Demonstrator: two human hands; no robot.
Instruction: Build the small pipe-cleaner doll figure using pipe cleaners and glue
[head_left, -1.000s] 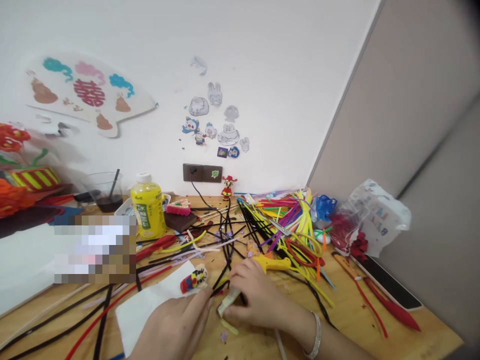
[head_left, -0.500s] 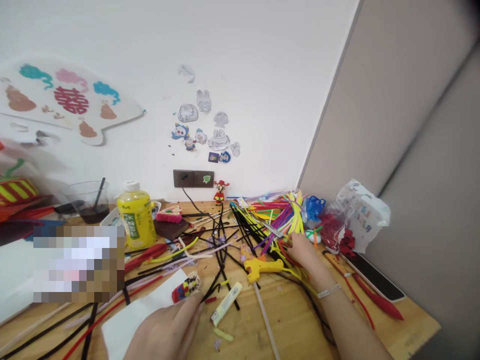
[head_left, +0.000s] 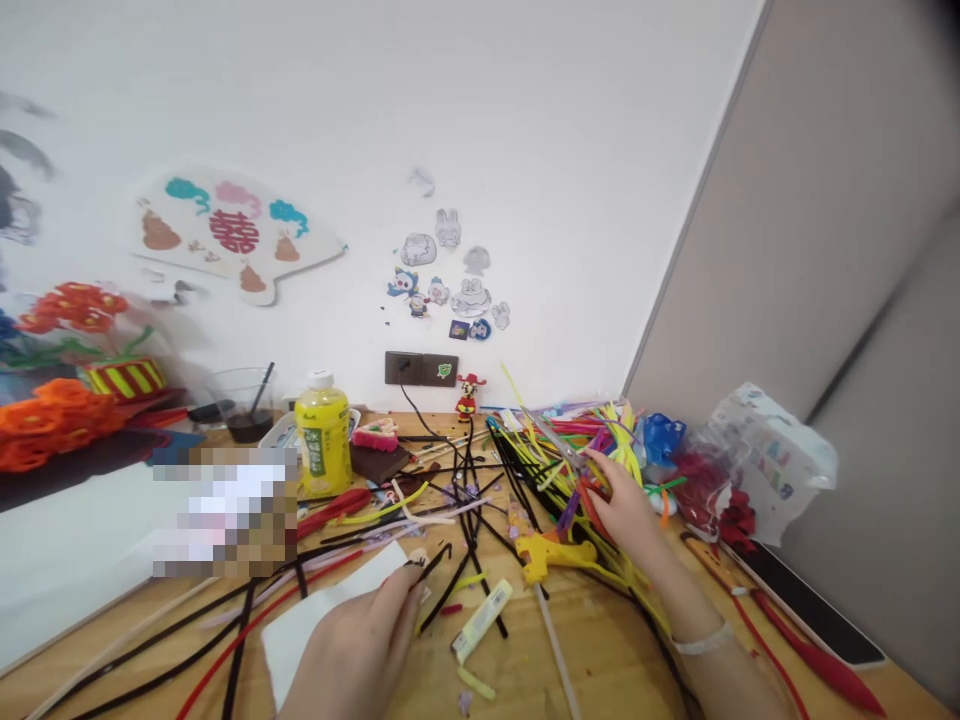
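Note:
My left hand (head_left: pixel 371 625) is closed around a small figure (head_left: pixel 418 557), mostly hidden by my fingers; its pale top peeks out. A short black pipe cleaner (head_left: pixel 437 565) sticks out at my fingertips. In my right hand (head_left: pixel 621 508) is a pair of scissors (head_left: pixel 556 436) with orange handles, its blades pointing up and left above the heap of coloured pipe cleaners (head_left: pixel 622 445). Just below that hand lies a yellow glue gun (head_left: pixel 551 555) with a white glue stick (head_left: pixel 555 650). A pale yellow packet (head_left: pixel 482 620) rests between my hands.
Black pipe cleaners (head_left: pixel 469 520) criss-cross the table's middle. A yellow drink bottle (head_left: pixel 322 440), a plastic cup (head_left: pixel 244 415) and a small red-hatted figure (head_left: pixel 469 397) stand farther back. White paper (head_left: pixel 285 640) lies under my left hand. A phone (head_left: pixel 814 605) sits at right.
My right hand has lifted the scissors from the pipe cleaner pile, blades now raised. My left hand has turned the figure, hiding its painted front. The view has shifted left.

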